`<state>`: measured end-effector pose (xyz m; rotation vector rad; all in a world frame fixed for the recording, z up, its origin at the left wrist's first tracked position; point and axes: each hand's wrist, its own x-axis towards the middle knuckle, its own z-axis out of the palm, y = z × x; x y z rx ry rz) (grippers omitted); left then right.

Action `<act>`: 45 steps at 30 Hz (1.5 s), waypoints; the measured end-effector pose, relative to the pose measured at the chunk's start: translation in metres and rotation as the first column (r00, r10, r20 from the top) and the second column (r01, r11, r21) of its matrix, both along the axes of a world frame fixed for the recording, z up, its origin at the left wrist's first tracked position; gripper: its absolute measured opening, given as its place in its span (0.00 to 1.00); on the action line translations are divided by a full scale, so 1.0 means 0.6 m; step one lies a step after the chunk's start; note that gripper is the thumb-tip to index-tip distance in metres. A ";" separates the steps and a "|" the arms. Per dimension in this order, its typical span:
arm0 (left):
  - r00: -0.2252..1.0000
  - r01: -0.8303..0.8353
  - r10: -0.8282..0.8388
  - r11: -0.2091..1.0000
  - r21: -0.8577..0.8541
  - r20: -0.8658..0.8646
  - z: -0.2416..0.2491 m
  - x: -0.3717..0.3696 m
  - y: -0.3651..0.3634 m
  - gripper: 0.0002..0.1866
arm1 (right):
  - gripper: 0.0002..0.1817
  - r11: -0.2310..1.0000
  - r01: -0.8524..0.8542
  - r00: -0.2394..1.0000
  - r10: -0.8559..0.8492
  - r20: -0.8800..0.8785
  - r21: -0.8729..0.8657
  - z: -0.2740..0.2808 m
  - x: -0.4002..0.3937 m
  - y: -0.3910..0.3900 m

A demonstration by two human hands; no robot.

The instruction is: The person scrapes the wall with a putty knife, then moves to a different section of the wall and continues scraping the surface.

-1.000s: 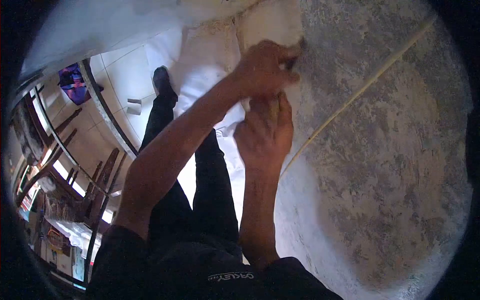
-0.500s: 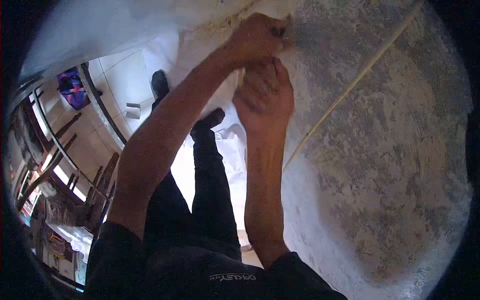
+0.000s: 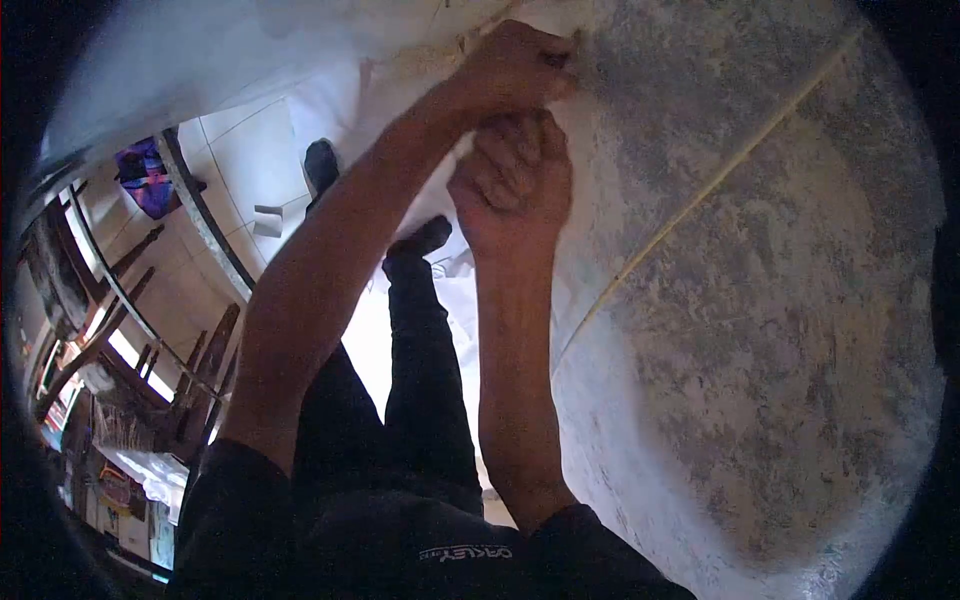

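My left hand [image 3: 512, 68] is closed, its fingers up close to the patchy grey wall [image 3: 760, 300] at the top of the view. Just below it, my right hand [image 3: 512, 180] is curled into a fist with the knuckles bent, almost meeting the left hand. What the fingers of either hand hold is something I cannot make out. A thin yellowish cord [image 3: 715, 187] slants down across the wall from the upper right and passes out of sight at my right forearm.
Below me lies a pale tiled floor [image 3: 235, 165], with my dark shoes on it. To the left are a metal rail [image 3: 205, 215], a purple patterned item [image 3: 147, 178], wooden furniture [image 3: 130, 375] and a small whitish piece [image 3: 267, 221] on the tiles.
My right hand and forearm have shifted a little left, away from the wall. The cord has moved slightly on the wall. My left hand stays nearly in place.
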<state>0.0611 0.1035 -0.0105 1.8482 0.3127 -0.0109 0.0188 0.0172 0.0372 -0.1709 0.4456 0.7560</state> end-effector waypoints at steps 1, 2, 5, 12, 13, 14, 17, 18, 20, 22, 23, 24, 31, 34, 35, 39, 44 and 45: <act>0.998 0.002 -0.004 1.000 -0.029 -0.059 -0.005 0.008 0.011 0.21 | 0.14 1.000 -0.001 1.000 0.001 0.010 0.007 -0.001 0.003 -0.002; 0.998 0.003 -0.005 1.000 -0.029 -0.060 -0.012 0.005 0.007 0.21 | 0.13 0.994 -0.027 0.999 0.029 0.023 -0.108 0.002 0.002 -0.008; 0.998 0.045 -0.045 0.999 0.023 0.040 -0.010 0.004 -0.007 0.19 | 0.12 0.991 -0.072 0.996 0.066 -0.056 -0.114 0.040 0.001 -0.022; 0.999 0.036 -0.033 0.993 -0.115 0.027 -0.083 -0.008 0.008 0.20 | 0.14 0.982 -0.174 0.976 0.182 -0.121 0.075 -0.059 0.022 -0.042; 0.963 0.047 0.010 0.978 -0.204 0.270 -0.095 -0.034 0.002 0.20 | 0.14 0.983 -0.168 0.975 0.177 -0.134 0.072 -0.043 0.001 -0.052; 0.962 0.049 0.008 0.978 -0.204 0.272 -0.104 -0.061 -0.007 0.20 | 0.14 0.943 -0.249 0.957 0.205 -0.206 -0.221 -0.020 -0.020 -0.060; 0.932 -0.321 0.314 0.493 -0.808 -0.178 -0.104 -0.143 -0.037 0.20 | 0.17 0.944 -0.271 0.925 0.202 -0.322 -0.186 0.015 -0.079 -0.109; 0.906 -0.395 0.327 0.428 -0.813 -0.268 -0.102 -0.168 -0.048 0.19 | 0.17 0.940 -0.280 0.925 0.210 -0.317 -0.194 0.029 -0.093 -0.127; 0.862 -0.496 0.323 0.372 -0.785 -0.392 -0.096 -0.208 -0.072 0.19 | 0.16 0.938 -0.305 0.925 0.250 -0.287 -0.165 0.057 -0.116 -0.150; 0.806 -0.587 0.316 0.314 -0.746 -0.501 -0.099 -0.251 -0.098 0.19 | 0.16 0.935 -0.286 0.935 0.224 -0.275 -0.210 0.110 -0.111 -0.140; 0.813 -0.575 0.322 0.310 -0.758 -0.485 -0.106 -0.277 -0.113 0.18 | 0.16 0.935 -0.255 0.945 0.187 -0.270 -0.246 0.137 -0.102 -0.128; 0.819 -0.563 0.329 0.307 -0.767 -0.469 -0.117 -0.302 -0.125 0.17 | 0.16 0.930 -0.271 0.943 0.204 -0.264 -0.250 0.154 -0.089 -0.112; 0.722 -0.692 0.263 0.274 -0.668 -0.640 -0.159 -0.380 -0.130 0.17 | 0.10 0.709 -0.327 0.926 0.109 -0.361 -0.625 0.034 0.043 -0.011; 0.716 -0.695 0.274 0.361 -0.621 -0.642 -0.154 -0.395 -0.103 0.17 | 0.11 0.700 -0.402 0.916 0.295 -0.273 -0.590 0.076 0.014 0.007; 0.754 -0.657 0.310 0.353 -0.666 -0.579 -0.198 -0.419 -0.109 0.16 | 0.11 0.747 -0.444 0.896 0.379 -0.230 -0.495 0.113 -0.008 -0.010; 0.731 -0.682 0.302 0.297 -0.669 -0.611 -0.192 -0.433 -0.075 0.19 | 0.10 0.771 -0.354 0.934 0.320 -0.159 -0.530 0.158 -0.001 -0.012; 0.777 -0.626 0.297 0.463 -0.628 -0.555 -0.191 -0.447 -0.061 0.19 | 0.11 0.524 -0.178 0.774 0.597 0.210 -0.833 0.021 0.071 0.028; 0.743 -0.668 0.324 0.306 -0.678 -0.586 -0.199 -0.446 -0.054 0.17 | 0.09 0.606 -0.301 0.886 0.464 0.020 -0.737 0.055 0.057 0.042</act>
